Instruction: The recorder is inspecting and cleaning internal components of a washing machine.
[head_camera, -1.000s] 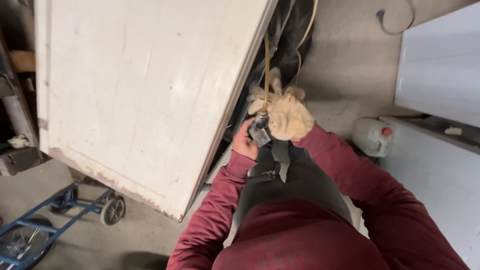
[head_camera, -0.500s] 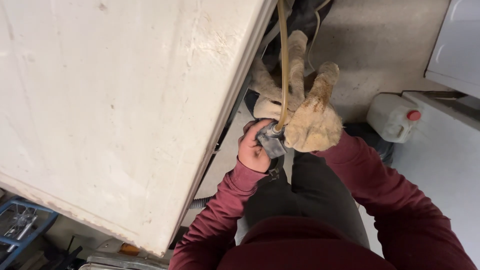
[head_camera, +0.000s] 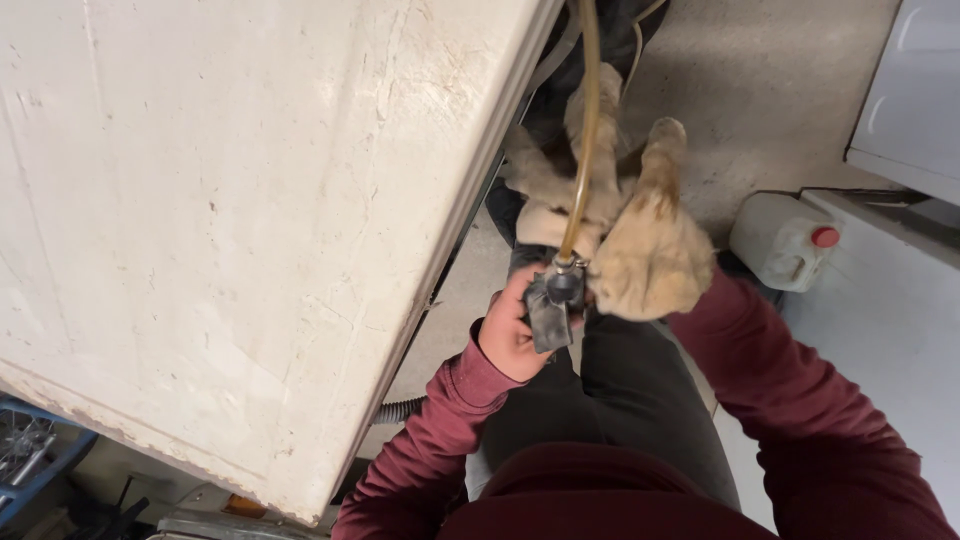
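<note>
Head cam: I see left hand (head_camera: 512, 335) bare, clamped on dark fitting (head_camera: 550, 305) at end of tan hose (head_camera: 583, 130), right of white panel (head_camera: 240, 230). Gloved right hand (head_camera: 650, 255) pinches hose joint. Hose looks seated; both grips on, so not finished imo.

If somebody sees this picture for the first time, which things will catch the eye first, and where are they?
The big, scuffed white panel fills the left side. At centre, the bare left hand holds a small dark fitting on the end of a yellowish hose, while the right hand, in a tan work glove, is at the same joint. A white jug with a red cap stands on the floor at right.
</note>
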